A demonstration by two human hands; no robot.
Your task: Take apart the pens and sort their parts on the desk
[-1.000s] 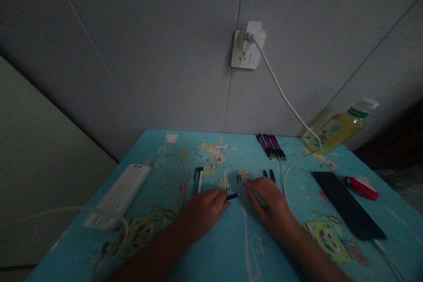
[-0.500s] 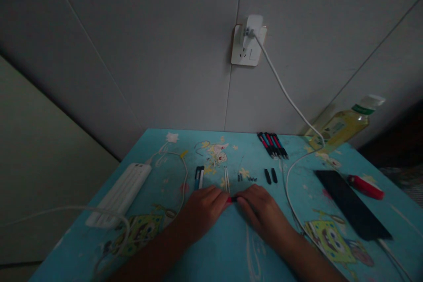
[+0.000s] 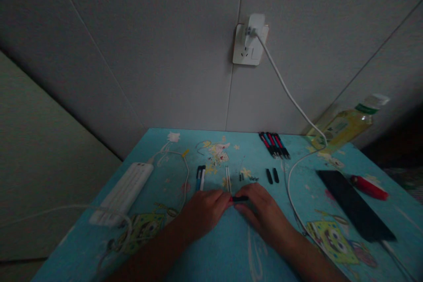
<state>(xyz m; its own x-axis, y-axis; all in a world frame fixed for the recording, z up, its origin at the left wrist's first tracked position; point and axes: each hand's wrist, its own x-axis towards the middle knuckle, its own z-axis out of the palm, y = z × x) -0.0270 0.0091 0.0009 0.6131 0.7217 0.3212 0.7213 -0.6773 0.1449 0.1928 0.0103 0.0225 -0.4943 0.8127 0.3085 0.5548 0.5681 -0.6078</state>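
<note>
A red pen with a black grip [image 3: 239,199] lies level between my two hands, near the middle of the table. My left hand [image 3: 206,207] is closed round its red end, which is mostly hidden by the fingers. My right hand [image 3: 261,207] is at the black end, fingers over the top and thumb underneath. Just beyond the hands are two thin pen refills [image 3: 228,178], small springs [image 3: 254,179], small dark parts [image 3: 241,177] and two black grips [image 3: 272,176]. Blue and white pen barrels [image 3: 200,177] lie beside my left hand.
Several pens [image 3: 274,145] lie in a row at the back. A white power strip [image 3: 122,193] and cable are on the left. To the right are a black flat device [image 3: 355,205], a red object [image 3: 369,187] and a bottle of yellow liquid [image 3: 346,125]. A white cable [image 3: 288,180] crosses the table.
My right hand's fingers have shifted on the pen, so more of the black grip shows between thumb and forefinger. My left hand keeps its hold. The view has moved slightly.
</note>
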